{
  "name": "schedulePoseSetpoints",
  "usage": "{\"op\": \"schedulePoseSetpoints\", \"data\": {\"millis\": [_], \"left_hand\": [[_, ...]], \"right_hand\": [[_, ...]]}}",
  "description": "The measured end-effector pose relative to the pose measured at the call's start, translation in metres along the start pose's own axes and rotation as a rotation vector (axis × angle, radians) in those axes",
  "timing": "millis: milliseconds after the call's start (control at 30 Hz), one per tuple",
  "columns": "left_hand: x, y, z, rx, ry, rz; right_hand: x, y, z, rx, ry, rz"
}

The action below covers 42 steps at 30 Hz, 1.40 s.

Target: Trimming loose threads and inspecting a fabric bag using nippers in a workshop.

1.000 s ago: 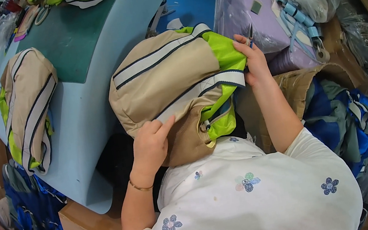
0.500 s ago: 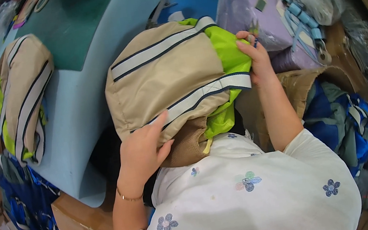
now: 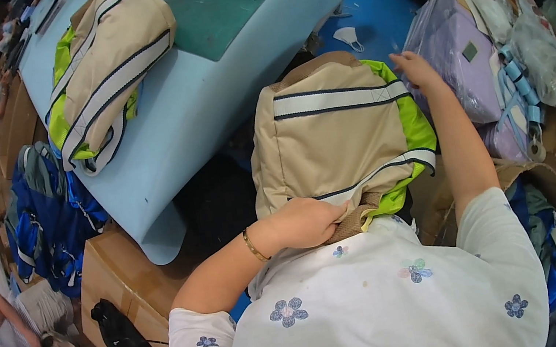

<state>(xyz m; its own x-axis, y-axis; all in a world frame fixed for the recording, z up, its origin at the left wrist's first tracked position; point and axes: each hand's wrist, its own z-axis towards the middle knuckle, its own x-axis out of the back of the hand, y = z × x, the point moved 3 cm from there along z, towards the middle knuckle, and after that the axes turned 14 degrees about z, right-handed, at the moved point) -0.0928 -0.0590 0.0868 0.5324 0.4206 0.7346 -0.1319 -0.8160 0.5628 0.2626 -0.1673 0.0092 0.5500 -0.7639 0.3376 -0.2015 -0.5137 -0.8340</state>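
A beige bag point(image 3: 338, 133) with white, navy-edged straps and bright green side fabric lies across my lap. My left hand point(image 3: 302, 223) is closed on its near edge, by the lower strap and some brown mesh. Raised just past the bag's far right corner, my right hand point(image 3: 416, 71) is apart from the fabric, near a purple plastic-wrapped bag. Its fingers are curled together; what they hold, if anything, cannot be made out.
A similar beige and green bag point(image 3: 118, 68) lies on the light blue table point(image 3: 206, 104) at left. Blue backpacks point(image 3: 51, 213) are beyond it. A cardboard box point(image 3: 122, 282) stands at lower left. The purple bag point(image 3: 450, 54) and a white mask point(image 3: 348, 38) are at the far right.
My right hand has let go of the bag's green edge and moved away from it. My left hand has shifted from resting on the strap to gripping the near edge. The view has turned left.
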Motion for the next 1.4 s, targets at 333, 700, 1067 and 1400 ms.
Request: {"op": "schedulePoseSetpoints", "data": {"millis": [333, 700, 1067, 1400], "left_hand": [[0.048, -0.151, -0.011, 0.793, 1.082, -0.105], [0.099, -0.147, 0.024, 0.356, 0.827, -1.396], [0.121, -0.064, -0.016, -0.105, 1.177, -1.04], [0.059, -0.05, -0.034, 0.35, 1.007, -0.232]], "right_hand": [[-0.049, 0.032, -0.015, 0.055, -0.153, 0.527], [-0.012, -0.031, -0.081, 0.426, -0.083, 0.88], [0.018, -0.03, -0.064, 0.429, -0.116, 1.044], [-0.017, -0.117, -0.062, 0.833, 0.007, 0.133]]}}
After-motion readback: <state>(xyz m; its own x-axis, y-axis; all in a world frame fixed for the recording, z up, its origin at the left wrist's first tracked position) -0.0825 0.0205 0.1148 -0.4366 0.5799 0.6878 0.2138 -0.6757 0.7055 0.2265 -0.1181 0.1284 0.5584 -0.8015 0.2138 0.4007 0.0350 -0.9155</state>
